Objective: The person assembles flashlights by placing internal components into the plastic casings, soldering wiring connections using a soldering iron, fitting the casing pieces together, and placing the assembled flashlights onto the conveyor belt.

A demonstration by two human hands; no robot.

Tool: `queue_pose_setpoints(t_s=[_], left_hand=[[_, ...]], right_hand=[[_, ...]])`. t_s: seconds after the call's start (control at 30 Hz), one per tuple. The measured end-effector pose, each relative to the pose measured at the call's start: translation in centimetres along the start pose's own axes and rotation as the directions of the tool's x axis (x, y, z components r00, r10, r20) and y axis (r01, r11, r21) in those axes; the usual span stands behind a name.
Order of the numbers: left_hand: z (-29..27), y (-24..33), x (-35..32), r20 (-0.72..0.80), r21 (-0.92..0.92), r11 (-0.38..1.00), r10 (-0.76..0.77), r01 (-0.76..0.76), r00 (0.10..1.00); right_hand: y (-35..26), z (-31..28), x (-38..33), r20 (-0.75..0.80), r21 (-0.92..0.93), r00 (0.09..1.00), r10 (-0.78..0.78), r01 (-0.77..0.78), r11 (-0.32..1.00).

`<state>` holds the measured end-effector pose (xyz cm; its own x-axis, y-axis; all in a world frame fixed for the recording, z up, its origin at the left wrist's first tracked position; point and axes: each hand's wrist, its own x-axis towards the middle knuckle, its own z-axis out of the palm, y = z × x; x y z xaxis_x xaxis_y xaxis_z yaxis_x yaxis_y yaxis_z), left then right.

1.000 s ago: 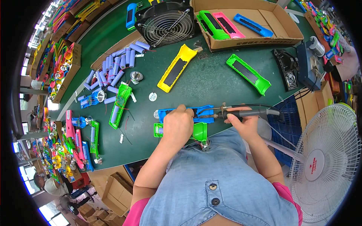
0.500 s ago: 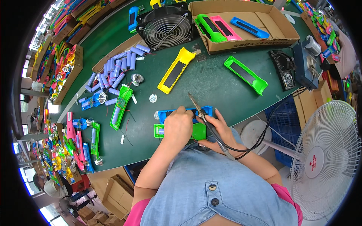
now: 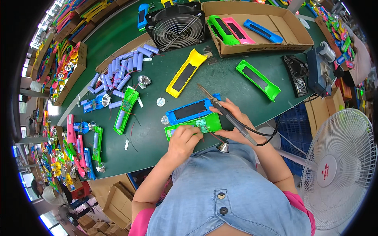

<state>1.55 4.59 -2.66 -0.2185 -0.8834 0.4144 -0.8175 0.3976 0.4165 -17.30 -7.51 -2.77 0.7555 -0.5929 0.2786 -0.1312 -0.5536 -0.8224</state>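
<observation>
My right hand (image 3: pixel 236 122) is closed around a soldering iron (image 3: pixel 228 115), its tip pointing up and left above the bench. The thumb of that hand reaches the right end of a green flashlight housing (image 3: pixel 214 122). Over the housing's near edge my left hand (image 3: pixel 183 142) curls its fingers, gripping it; the fingertips are partly hidden. Inside the housing lie a small circuit board (image 3: pixel 201 125) and thin red wires. A silver reflector cup (image 3: pixel 223 147) hangs at the near bench edge by my shirt. Just beyond lies a blue housing (image 3: pixel 189 111) with a black strip.
Yellow (image 3: pixel 186 73) and green housing halves (image 3: pixel 258 80) lie farther off. Purple battery cells (image 3: pixel 122 69) are heaped left. A black fan (image 3: pixel 176 29) and a cardboard box (image 3: pixel 267 48) stand at the back. The soldering station (image 3: pixel 319 70) and a white floor fan (image 3: pixel 334 169) are right.
My left hand has moved down off the housing's middle, uncovering the circuit board. The green housing has tilted, and the reflector cup has come into sight. My right hand has risen with the iron.
</observation>
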Motion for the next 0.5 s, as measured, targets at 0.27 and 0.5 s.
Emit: queue_pose_setpoints(t_s=[0.27,0.5], left_hand=[[-1.3,0.2,0.6,0.089,0.008,0.999,0.037,-0.038,0.995],[0.9,0.0,0.6,-0.118,-0.054,0.999,-0.001,-0.005,0.993]], right_hand=[[-1.2,-1.0,-2.3,-0.125,0.001,0.992,0.002,-0.001,1.0],[-2.3,0.2,-4.4,-0.347,0.127,0.936,0.051,-0.007,0.992]])
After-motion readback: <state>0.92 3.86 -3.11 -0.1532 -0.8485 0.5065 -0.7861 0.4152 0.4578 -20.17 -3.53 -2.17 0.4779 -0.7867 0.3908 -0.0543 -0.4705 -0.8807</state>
